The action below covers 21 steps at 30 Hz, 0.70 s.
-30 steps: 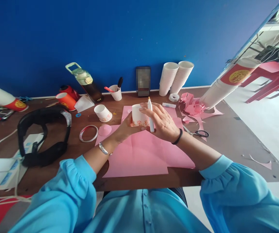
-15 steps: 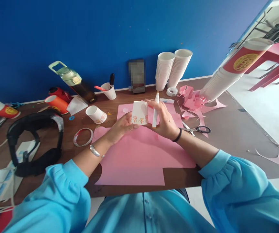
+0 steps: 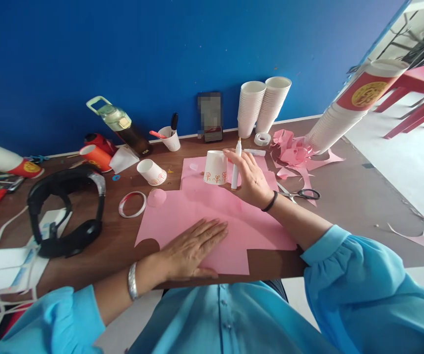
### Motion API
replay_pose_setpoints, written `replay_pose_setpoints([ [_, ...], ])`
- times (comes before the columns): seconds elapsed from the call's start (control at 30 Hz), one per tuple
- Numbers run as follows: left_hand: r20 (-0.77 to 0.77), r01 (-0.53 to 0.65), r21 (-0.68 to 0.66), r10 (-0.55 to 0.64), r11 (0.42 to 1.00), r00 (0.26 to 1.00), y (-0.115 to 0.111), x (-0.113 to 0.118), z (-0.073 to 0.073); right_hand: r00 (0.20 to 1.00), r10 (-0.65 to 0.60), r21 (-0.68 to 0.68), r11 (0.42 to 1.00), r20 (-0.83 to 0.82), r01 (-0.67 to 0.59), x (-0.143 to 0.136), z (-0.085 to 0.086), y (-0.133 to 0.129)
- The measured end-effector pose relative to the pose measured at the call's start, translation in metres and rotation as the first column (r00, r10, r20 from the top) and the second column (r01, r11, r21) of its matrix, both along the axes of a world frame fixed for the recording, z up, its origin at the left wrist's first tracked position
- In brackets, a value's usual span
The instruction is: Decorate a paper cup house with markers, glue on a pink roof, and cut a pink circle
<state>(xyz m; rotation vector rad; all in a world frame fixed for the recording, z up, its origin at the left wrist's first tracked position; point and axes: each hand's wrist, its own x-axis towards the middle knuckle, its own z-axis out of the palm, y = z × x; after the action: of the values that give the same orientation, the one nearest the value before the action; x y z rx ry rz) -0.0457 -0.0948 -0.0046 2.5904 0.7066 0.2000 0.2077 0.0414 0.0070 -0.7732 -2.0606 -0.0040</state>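
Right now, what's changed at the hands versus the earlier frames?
The bare left hand let go of the white paper cup with orange-red flowers and moved back toward the body; it lies flat on the pink paper sheet. Unchanged: the right hand holds the slim white marker pen beside the cup.

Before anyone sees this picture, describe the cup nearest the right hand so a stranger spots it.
Below the blue wall lies pink paper; over it, the right hand holds a white pen. Against that hand is the flower-patterned cup; the similar cup farther left is untouched.
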Motion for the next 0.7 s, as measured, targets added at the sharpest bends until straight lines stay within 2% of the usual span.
replay_pose_setpoints([
  [0.13, 0.085, -0.035, 0.096, 0.027, 0.995, 0.996, 0.02, 0.014, -0.011, 1.0, 0.003, 0.01, 1.0, 0.002, -0.003, 0.001, 0.003, -0.001],
  [0.27, 0.173, -0.112, 0.084, 0.097, 0.99, 0.98, 0.03, 0.038, -0.019, 1.0, 0.006, 0.0, 1.0, 0.023, -0.006, 0.001, 0.008, -0.006],
  [0.37, 0.334, -0.192, 0.003, 0.18, 0.981, 0.925, 0.035, 0.048, -0.018, 0.998, 0.006, -0.015, 1.0, 0.055, -0.005, 0.004, 0.012, -0.012],
  [0.43, 0.441, -0.271, -0.154, 0.312, 0.95, 0.842, 0.039, 0.046, -0.016, 0.998, 0.004, -0.011, 1.0, 0.06, -0.003, 0.006, 0.014, -0.017],
  [0.53, 0.528, -0.368, -0.441, 0.568, 0.819, 0.631, 0.047, 0.037, -0.012, 0.998, -0.005, -0.004, 1.0, 0.064, 0.005, 0.009, 0.015, -0.021],
  [0.6, 0.57, -0.337, -0.585, 0.669, 0.738, 0.478, 0.054, 0.032, -0.01, 0.996, -0.024, -0.026, 0.999, 0.081, 0.027, 0.008, 0.013, -0.023],
  [0.63, 0.579, -0.296, -0.636, 0.694, 0.713, 0.427, 0.058, 0.031, -0.009, 0.995, -0.033, -0.042, 0.998, 0.094, 0.037, 0.007, 0.012, -0.024],
  [0.7, 0.582, -0.211, -0.696, 0.711, 0.686, 0.394, 0.065, 0.032, -0.008, 0.991, -0.026, -0.067, 0.997, 0.129, 0.035, 0.004, 0.008, -0.026],
])
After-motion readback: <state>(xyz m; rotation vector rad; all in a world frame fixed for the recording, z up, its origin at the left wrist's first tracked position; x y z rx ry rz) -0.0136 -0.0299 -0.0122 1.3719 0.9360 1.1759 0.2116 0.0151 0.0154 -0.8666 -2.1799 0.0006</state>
